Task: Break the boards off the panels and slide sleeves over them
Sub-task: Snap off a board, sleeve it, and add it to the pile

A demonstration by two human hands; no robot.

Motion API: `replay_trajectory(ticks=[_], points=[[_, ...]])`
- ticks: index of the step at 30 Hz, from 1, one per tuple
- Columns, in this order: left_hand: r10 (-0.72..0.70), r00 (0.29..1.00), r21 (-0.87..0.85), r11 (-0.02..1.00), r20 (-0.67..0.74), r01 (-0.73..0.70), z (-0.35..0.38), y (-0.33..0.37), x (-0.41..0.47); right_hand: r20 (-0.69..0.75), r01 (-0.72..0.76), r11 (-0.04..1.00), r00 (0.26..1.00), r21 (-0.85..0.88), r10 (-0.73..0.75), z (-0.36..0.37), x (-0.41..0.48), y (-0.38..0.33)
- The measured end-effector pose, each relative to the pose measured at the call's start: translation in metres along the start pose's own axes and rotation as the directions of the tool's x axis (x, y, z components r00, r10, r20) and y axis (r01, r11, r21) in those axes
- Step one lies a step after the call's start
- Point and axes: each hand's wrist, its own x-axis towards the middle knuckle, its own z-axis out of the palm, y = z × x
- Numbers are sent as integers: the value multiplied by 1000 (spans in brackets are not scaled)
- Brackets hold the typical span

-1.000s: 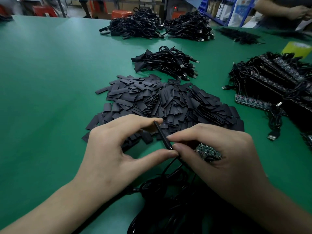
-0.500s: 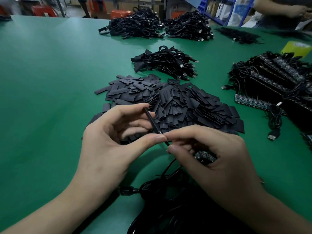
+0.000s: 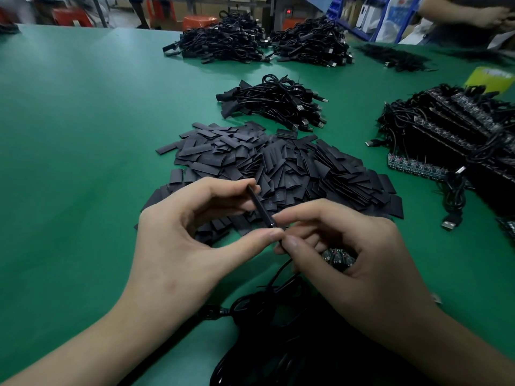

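Observation:
My left hand (image 3: 178,240) pinches a flat black sleeve (image 3: 260,206) edge-on between thumb and forefinger, just in front of the sleeve pile. My right hand (image 3: 359,263) meets it from the right, thumb and forefinger pinching the sleeve's lower end where a thin black cable comes out. Curled in the same right hand's palm is a small green circuit board piece (image 3: 338,259), mostly hidden by the fingers. The board inside the sleeve is hidden.
A large pile of loose black sleeves (image 3: 278,168) lies beyond my hands. Panels with wired boards (image 3: 457,140) are stacked at the right. A finished cable bundle (image 3: 273,103) sits behind, with larger heaps (image 3: 250,41) farther back. Black cables (image 3: 292,344) lie below my hands. Another person's arms (image 3: 471,15) show top right.
Both hands have lifted the sleeve up and away from me toward the pile. The sleeve now sits higher between the left fingers, and the right fingers have closed in on its lower end.

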Motion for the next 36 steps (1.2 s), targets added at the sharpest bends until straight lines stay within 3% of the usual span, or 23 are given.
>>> replay_trajectory(ticks=[6,15,20,28,36], points=[[-9,1000,11,1000,3,9,1,1,-1,53,-13,999,999,43,11,0,0,-1],[-31,999,9,999,19,31,1,-1,1,20,37,996,999,-80,-36,-1,1,2],[-59,993,-30,998,102,62,2,0,-1,-69,64,984,995,-168,-76,-8,3,0],[-111,983,-78,989,148,123,2,0,-2,-21,152,959,987,-239,-162,-13,3,0],[-67,980,30,998,187,63,-1,2,0,-24,149,958,987,-245,-160,-9,2,2]])
